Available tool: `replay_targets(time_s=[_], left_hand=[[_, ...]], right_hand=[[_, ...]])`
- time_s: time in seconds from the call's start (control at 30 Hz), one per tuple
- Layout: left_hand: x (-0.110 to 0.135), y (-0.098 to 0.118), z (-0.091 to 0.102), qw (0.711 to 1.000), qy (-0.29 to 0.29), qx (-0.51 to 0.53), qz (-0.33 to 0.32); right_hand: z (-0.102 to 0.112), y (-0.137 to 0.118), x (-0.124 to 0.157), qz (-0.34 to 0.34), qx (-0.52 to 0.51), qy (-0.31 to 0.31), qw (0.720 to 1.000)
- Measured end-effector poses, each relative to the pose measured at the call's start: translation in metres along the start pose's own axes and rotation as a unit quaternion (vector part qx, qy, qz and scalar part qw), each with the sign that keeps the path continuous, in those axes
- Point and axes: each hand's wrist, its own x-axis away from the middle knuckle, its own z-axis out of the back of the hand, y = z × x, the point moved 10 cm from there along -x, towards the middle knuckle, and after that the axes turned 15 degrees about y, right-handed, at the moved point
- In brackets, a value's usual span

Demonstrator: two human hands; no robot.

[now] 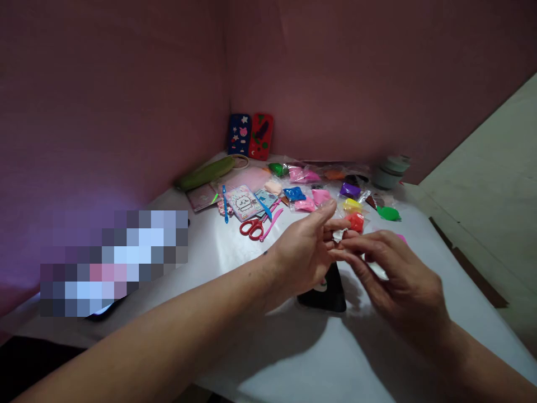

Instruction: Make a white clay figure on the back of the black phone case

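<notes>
My left hand [306,246] is held palm up above the table, fingers stretched out. A small crumpled white piece [339,235] rests against its fingers; whether it is tissue or clay I cannot tell. My right hand [403,280] meets those fingers from the right, its thumb and fingertips pinched at the white piece. More white material [380,271] shows under the right fingers, and I cannot see if both bits are joined. Below the hands lies a black phone case [323,296], partly hidden by the left hand.
Behind the hands lie bagged coloured clay packets [295,193], red-handled scissors [251,228], a pink tool [272,225] and a blue tool [225,204]. Two decorated phone cases [260,136] lean on the wall. A jar [391,170] stands back right; a blurred-out screen [121,263] is left.
</notes>
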Motion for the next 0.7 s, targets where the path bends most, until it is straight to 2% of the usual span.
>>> replay_targets(time_s=[0.13, 0.27, 0.33, 0.5, 0.6, 0.7], left_hand=[[0.002, 0.005, -0.009, 0.993, -0.057, -0.071, -0.070], [0.010, -0.002, -0.022, 0.974, -0.138, -0.146, -0.105], [0.014, -0.003, -0.025, 0.965, -0.159, -0.170, -0.123], [0.015, 0.002, -0.021, 0.953, -0.127, -0.220, -0.164], [0.013, 0.003, -0.018, 0.963, -0.116, -0.200, -0.141], [0.012, 0.003, -0.018, 0.974, -0.126, -0.157, -0.105]], right_hand=[[0.009, 0.024, -0.001, -0.081, -0.016, 0.032, 0.996], [0.009, 0.026, 0.000, -0.067, -0.019, 0.051, 0.996], [0.009, 0.025, 0.000, -0.065, -0.008, 0.057, 0.996], [0.005, 0.026, 0.003, -0.095, -0.017, 0.037, 0.995], [0.003, 0.027, 0.008, -0.134, -0.052, 0.022, 0.989], [0.009, 0.029, 0.012, -0.170, -0.082, 0.048, 0.981]])
